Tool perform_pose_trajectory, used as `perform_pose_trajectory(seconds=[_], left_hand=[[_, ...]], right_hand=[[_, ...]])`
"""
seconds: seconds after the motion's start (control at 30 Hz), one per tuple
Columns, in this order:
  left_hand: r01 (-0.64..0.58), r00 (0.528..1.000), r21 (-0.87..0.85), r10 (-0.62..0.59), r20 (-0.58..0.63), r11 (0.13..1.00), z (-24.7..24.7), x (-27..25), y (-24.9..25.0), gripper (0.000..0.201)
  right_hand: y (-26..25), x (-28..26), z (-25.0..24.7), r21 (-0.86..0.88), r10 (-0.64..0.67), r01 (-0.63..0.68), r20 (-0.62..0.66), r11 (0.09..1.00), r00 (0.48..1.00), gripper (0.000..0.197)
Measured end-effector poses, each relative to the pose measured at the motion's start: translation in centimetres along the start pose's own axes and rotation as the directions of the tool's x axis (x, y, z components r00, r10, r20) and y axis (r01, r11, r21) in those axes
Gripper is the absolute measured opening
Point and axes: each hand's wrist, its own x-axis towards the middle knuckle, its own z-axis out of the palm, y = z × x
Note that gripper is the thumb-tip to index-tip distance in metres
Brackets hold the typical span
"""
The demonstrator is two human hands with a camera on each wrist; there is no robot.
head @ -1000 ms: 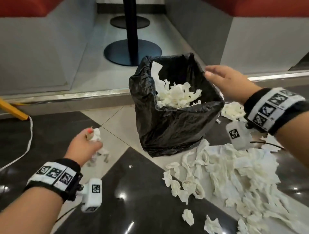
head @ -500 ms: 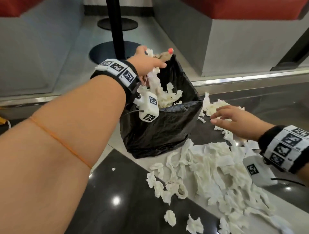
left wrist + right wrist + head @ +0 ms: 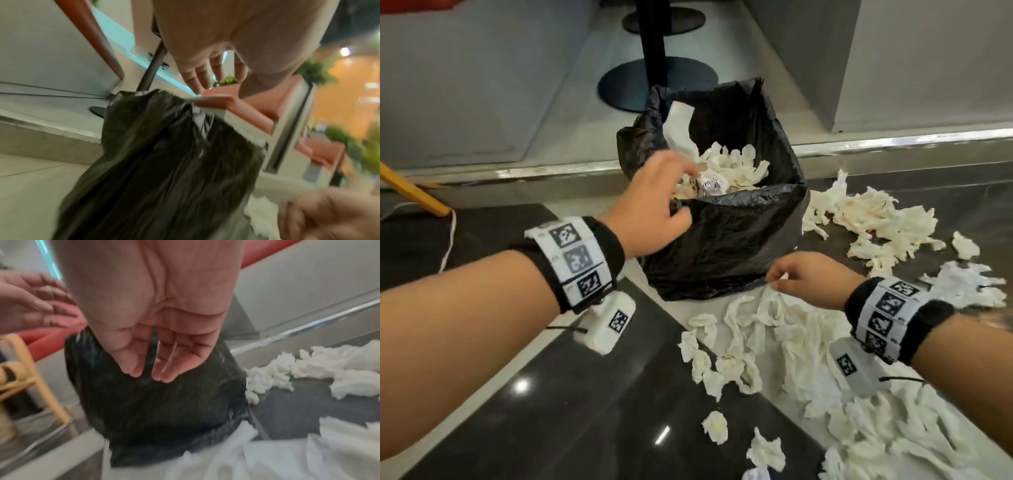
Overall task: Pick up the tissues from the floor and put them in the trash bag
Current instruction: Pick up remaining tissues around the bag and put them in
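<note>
Since half a second ago, the left hand (image 3: 654, 202) has come down from above the far rim of the trash bag (image 3: 726, 240) to its near-left rim, and the right hand (image 3: 808, 277) has moved from the far heap of tissues to the near heap at the foot of the bag. The left fingers (image 3: 216, 68) are straight, slightly spread and hold nothing; their tips lie just above the bag's upper edge, with open air beyond them toward the red bench (image 3: 257, 104). The bag stands open on the floor (image 3: 551, 411), its mouth unobstructed, with tissues (image 3: 732, 164) already inside. The right fingers (image 3: 174, 360) point down, lying close together, and the thumb stands just apart from them; nothing is pinched between them in the right wrist view. In the head view the right fingertips touch the top of the near tissue heap (image 3: 774, 329), just in front of the bag's lower edge. A second tissue heap (image 3: 869, 219) lies to the right of the fingers, beside the bag wall. Dark floor to the left of the fingers carries only scattered scraps. A metal step edge (image 3: 893, 144) runs behind the bag.
</note>
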Motion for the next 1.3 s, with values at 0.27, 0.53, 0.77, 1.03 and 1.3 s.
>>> perform_pose_trajectory(seconds=[0.27,0.53,0.77,1.03,1.3], left_hand=[[0.163,0.865,0.207,-0.241,0.44,0.965,4.4,-12.7,-3.0,0.03],[0.304,0.82,0.279,-0.399,0.409,0.911,3.7,-19.3,-3.1,0.023],[0.22,0.773,0.253,-0.327,0.544,0.942,8.7,-18.8,-0.6,0.027],[-0.327,0.334,0.19,-0.075,0.94,0.926,18.6,-19.1,0.7,0.047],[-0.458,0.412,0.148,0.061,0.909,0.877,19.4,-16.5,-0.1,0.034]], right_hand=[[-1.5,0.4,12.1,-0.3,-0.212,0.352,0.414,0.887,0.885,0.034],[-1.0,0.7,15.9,-0.358,-0.253,0.436,0.456,0.826,0.853,0.028],[-0.8,0.4,10.6,0.165,-0.116,0.087,0.173,0.982,0.978,0.043],[1.9,-3.8,9.0,0.535,0.066,-0.196,0.252,0.822,0.965,0.028],[2.5,-6.4,13.6,-0.149,-0.203,0.325,0.527,0.934,0.826,0.035]])
